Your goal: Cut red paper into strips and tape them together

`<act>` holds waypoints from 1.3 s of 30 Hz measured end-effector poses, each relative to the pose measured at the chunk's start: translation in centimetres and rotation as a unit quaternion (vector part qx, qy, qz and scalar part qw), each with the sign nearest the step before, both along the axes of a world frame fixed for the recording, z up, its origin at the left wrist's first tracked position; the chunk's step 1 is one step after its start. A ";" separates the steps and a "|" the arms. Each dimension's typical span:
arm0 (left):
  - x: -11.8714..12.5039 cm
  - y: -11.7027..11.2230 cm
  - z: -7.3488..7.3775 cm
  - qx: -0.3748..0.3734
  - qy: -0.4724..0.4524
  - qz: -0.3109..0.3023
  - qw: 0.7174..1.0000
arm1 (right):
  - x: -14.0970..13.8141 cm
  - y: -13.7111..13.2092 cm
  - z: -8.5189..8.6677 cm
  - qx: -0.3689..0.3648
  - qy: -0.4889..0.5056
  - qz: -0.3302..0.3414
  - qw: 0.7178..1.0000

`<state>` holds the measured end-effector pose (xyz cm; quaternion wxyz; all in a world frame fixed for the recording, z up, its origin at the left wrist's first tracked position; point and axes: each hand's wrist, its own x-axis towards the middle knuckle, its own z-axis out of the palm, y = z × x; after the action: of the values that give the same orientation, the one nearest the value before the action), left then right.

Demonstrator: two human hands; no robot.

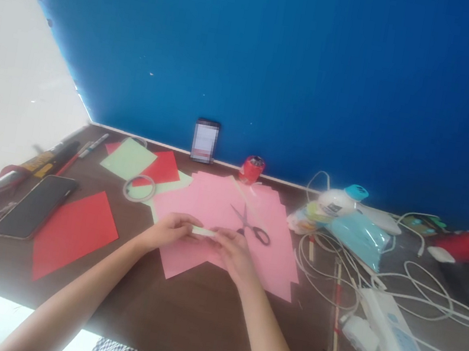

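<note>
Paper strip (203, 232) is gripped at both ends by fingers (184, 231) of left hand (170, 232) and right hand (235, 248); narrow shape apparently formed, not yet released.

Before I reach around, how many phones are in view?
2: an upright phone by the blue wall; a flat phone at left on the table. Others may be hidden.

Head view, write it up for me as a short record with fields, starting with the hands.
Left hand: pinches one end of a pale strip
Right hand: at the strip's other end
Beneath the hands: pink sheets
Scissors: on the pink sheets, blades apart
Left side: dark phone overlapping a red sheet
Back: lit phone upright by the blue wall
Right side: white power strip
</note>
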<state>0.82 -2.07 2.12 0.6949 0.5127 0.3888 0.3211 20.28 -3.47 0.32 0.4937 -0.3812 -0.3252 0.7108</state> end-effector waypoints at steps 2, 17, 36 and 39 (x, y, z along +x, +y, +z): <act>0.0 0.0 -0.2 0.003 -0.010 -0.002 1.000 | 0.0 0.0 0.0 -0.012 0.003 -0.013 1.000; -0.2 0.3 -0.7 0.010 -0.043 -0.001 0.999 | 0.0 0.1 -0.4 -0.014 -0.003 -0.021 1.000; -0.3 0.2 -0.5 0.013 -0.022 -0.012 1.000 | 0.1 0.2 -0.9 -0.016 -0.042 -0.032 0.998; -0.3 0.2 -0.6 0.011 -0.020 -0.012 1.000 | 0.0 0.2 -0.8 -0.015 -0.048 -0.035 0.998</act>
<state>0.49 -1.86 1.50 0.7007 0.5182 0.3653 0.3272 20.31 -3.31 -0.51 0.4959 -0.4339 -0.3242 0.6787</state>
